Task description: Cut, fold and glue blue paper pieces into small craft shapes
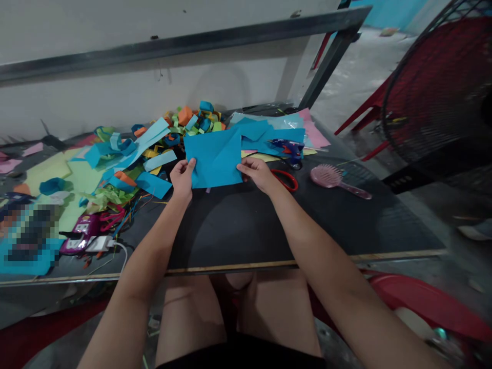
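A blue rectangular sheet of paper (215,160) is held up above the dark table, with faint crease lines across it. My left hand (183,177) pinches its left edge, thumb on the front. At the right edge, my right hand (255,173) grips the sheet between thumb and fingers. Behind the sheet lie more blue papers (251,128) and a heap of small folded paper pieces (185,115) in orange, green, yellow and blue. Red-handled scissors (285,180) rest just right of my right hand, partly hidden by it.
A blue glue gun (290,148) and a pink hairbrush (326,176) lie to the right. Leftward are a purple power strip (81,233), a white charger (99,243) and yellow-green paper (79,177). A large fan (442,92) stands beyond the table's right side.
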`<control>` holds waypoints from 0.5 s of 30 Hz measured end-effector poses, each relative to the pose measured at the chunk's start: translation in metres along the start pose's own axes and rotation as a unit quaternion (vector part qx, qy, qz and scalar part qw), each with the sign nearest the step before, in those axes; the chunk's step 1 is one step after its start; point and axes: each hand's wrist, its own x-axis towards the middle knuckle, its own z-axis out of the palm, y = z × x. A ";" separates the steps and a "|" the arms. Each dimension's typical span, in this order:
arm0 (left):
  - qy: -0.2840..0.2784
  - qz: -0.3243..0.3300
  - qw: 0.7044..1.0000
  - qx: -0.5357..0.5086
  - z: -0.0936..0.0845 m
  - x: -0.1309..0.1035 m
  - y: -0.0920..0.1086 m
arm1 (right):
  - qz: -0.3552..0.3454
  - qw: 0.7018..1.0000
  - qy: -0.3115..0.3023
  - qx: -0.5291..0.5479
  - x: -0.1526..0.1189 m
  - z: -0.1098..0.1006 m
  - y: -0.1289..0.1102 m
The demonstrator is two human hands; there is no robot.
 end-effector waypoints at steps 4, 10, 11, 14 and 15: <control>0.000 0.007 1.000 0.006 0.001 -0.001 0.001 | -0.006 1.000 -0.001 -0.002 0.000 -0.001 0.002; -0.013 0.015 1.000 0.017 0.000 0.002 -0.002 | 0.016 0.999 -0.019 0.026 0.000 -0.006 0.009; -0.021 0.024 0.999 0.027 -0.001 0.002 -0.003 | 0.030 0.999 -0.029 0.035 0.000 -0.007 0.010; -0.054 0.053 0.995 0.070 -0.002 0.002 -0.006 | 0.059 0.996 -0.039 0.050 -0.001 -0.007 0.014; -0.064 0.058 0.993 0.080 -0.002 0.002 -0.007 | 0.060 0.997 -0.032 0.047 -0.001 -0.006 0.015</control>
